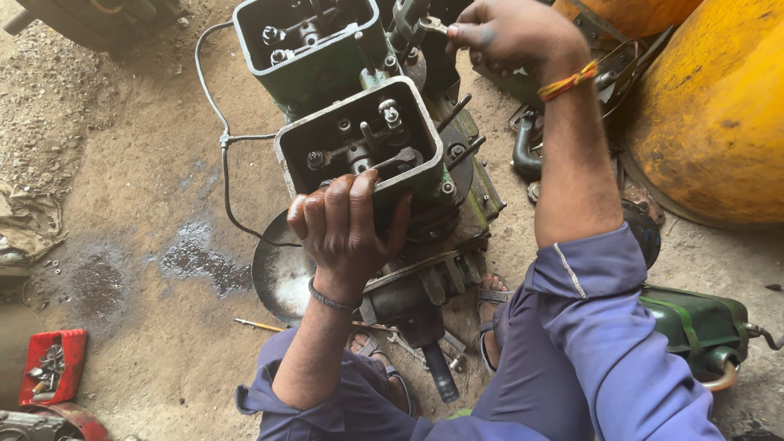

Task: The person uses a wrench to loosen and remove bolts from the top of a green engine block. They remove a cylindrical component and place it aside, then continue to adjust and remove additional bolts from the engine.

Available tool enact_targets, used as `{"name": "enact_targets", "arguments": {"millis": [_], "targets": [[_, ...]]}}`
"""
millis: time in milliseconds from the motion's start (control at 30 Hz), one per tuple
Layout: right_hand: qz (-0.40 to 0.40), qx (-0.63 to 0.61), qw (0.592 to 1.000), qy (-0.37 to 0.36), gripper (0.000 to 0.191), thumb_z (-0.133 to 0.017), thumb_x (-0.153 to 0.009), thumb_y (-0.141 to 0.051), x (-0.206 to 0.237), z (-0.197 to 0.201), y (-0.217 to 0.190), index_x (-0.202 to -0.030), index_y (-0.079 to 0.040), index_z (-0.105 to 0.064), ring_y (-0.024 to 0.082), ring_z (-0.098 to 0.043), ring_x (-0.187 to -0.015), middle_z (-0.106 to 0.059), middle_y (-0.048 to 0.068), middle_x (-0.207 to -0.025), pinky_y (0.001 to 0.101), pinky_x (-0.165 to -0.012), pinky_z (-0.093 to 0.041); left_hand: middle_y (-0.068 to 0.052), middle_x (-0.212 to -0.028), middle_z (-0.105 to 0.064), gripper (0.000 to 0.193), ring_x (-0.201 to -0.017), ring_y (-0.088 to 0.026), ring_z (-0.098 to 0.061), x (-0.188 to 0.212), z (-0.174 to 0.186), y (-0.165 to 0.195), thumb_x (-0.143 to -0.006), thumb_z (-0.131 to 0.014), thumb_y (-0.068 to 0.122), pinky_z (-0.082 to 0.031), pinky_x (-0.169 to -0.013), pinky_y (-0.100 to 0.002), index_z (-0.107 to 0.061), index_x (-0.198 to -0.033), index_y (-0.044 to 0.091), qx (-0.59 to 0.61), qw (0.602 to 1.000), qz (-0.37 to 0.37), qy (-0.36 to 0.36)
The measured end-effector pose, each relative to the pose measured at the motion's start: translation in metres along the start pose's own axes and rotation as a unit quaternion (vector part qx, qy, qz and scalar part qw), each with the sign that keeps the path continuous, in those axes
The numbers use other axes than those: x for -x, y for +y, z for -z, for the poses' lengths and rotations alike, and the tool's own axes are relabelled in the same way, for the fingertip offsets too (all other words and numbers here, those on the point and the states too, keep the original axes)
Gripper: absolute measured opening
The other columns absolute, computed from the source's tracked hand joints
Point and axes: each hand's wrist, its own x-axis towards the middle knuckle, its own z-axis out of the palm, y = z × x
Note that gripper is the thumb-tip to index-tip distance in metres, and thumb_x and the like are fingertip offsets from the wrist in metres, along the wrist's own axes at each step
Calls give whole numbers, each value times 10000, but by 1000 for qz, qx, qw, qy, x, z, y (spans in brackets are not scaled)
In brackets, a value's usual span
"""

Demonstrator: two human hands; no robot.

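My left hand (pixel 347 224) clamps fingers over near rim of open green engine head (pixel 359 143); right hand (pixel 510 33) pinches spanner (pixel 430 24) beyond it. Oil-stained dirt floor (pixel 147 245); red tray (pixel 53 366) w/ bolts, lower left of engine.

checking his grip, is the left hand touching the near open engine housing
Touching. The head view shows the left hand lying over the near rim of the open green housing, its fingers curled onto the edge with no gap.

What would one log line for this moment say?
left hand: grips near green engine housing rim | right hand: on engine parts beyond far housing | yellow tank: at right
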Motion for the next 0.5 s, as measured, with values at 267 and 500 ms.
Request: {"name": "enact_targets", "arguments": {"millis": [267,500], "targets": [[201,-57,978,1,297,-682,-1063,-395,-33,2,57,-1123,-121,-777,35,-595,-715,-679,-64,-815,235,-618,-508,-35,-1088,-626,426,-1005,-219,-584,0,-1,0,-975,-770,475,-375,-990,-428,-687,-1203,124,-1,1000,-8,0],[29,-42,999,-11,343,-611,-1109,-425,-33,21,77,-1164,-105,-722,67,-542,-676,-651,-32,-837,262,-583,-440,-37,-1080,-630,417,-995,-220,-590,0,-1,-2,-979,-770,473,-382,-984,-426,-690,-1198,126,-2,1000,-10,8]]}}
